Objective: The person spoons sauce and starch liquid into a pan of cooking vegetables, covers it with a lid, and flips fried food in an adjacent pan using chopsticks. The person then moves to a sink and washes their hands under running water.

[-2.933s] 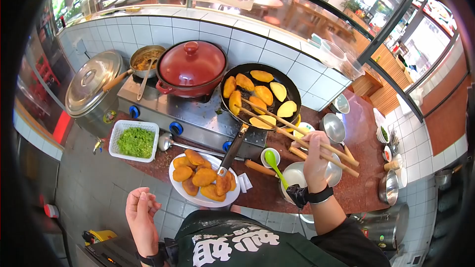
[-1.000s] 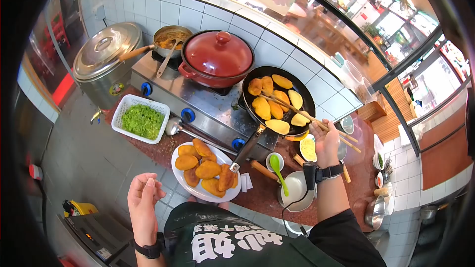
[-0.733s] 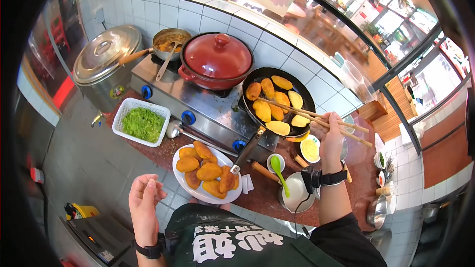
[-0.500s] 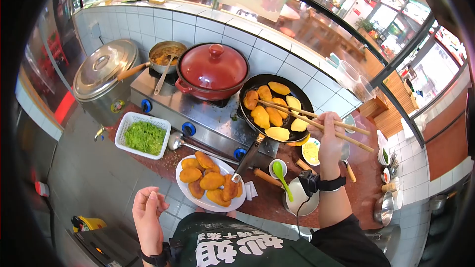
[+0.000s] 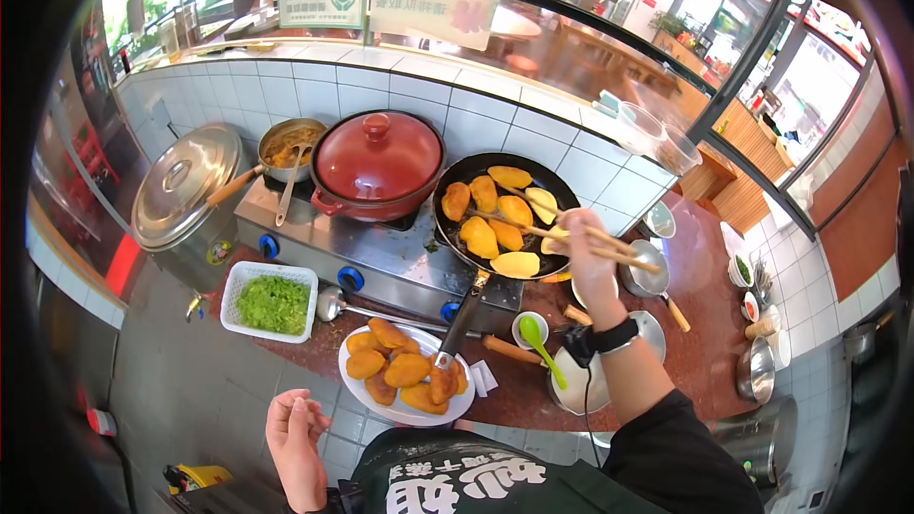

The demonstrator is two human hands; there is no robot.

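Observation:
Long wooden chopsticks [image 5: 609,246] are gripped in my right hand [image 5: 588,262], above the right side of a black frying pan [image 5: 547,157]. Their tips reach among the golden patties [image 5: 479,238] in the pan; I cannot tell whether they pinch one. Some pieces are browned, while those on the right, like the pale yellow patty [image 5: 541,205], are lighter. My left hand [image 5: 297,443] hangs over the floor with loosely curled fingers, holding nothing. Right of it, a white oval plate [image 5: 462,409] carries several browned patties [image 5: 407,369], and the pan's handle [image 5: 462,319] extends over it.
On the steel stove [image 5: 381,257] stands a red lidded pot [image 5: 379,167] beside a small saucepan [image 5: 290,148]. In front lie a ladle [image 5: 330,305] and a white basket [image 5: 228,300] of chopped greens. A green spoon [image 5: 545,352] rests in a small bowl; a large steel pot [image 5: 186,181] stands left.
My view has shifted, so the stove and pan appear further left. My right hand, with the chopsticks, is still by the pan's right side; the chopsticks' angle is slightly steeper.

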